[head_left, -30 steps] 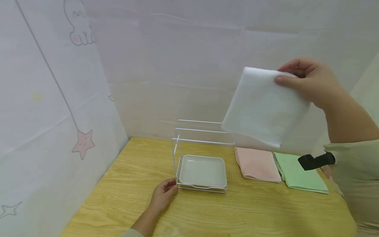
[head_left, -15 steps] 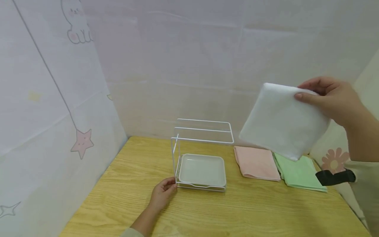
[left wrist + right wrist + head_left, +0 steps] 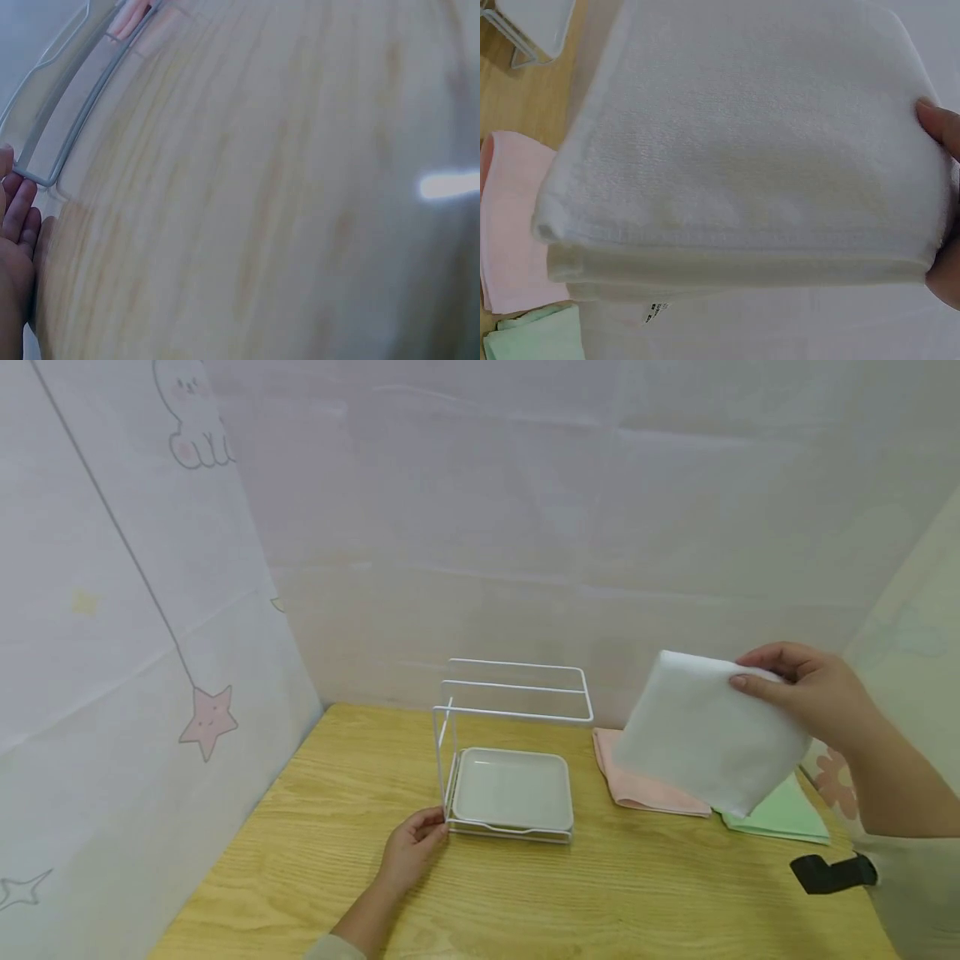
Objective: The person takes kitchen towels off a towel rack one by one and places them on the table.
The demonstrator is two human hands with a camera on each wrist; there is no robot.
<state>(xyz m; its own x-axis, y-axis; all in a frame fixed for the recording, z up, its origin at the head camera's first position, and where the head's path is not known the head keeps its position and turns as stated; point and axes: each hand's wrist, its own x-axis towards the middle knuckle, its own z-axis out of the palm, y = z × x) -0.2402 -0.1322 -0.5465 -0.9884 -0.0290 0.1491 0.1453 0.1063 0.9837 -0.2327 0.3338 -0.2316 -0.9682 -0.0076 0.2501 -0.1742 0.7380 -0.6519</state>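
My right hand (image 3: 806, 693) pinches a folded white towel (image 3: 705, 735) by its upper edge, thumb in front. The towel hangs over a folded pink towel (image 3: 648, 789) and a folded green towel (image 3: 780, 814), hiding part of both in the head view. In the right wrist view the white towel (image 3: 750, 142) fills most of the picture, with a small printed tag below its folds. My left hand (image 3: 411, 847) grips the front left corner of a white wire rack (image 3: 513, 716). A shallow off-white tray (image 3: 513, 789) sits in the rack's base.
The wooden table (image 3: 315, 835) stands against pale cloth walls printed with a pink star (image 3: 208, 722) and other drawings. The rack's top bars rise above the tray. A black strap (image 3: 832, 872) is around the right sleeve.
My right hand has lowered the white towel, after first shifting it right, so that it now overlaps the pink and green towels. The left hand stays at the rack's corner.
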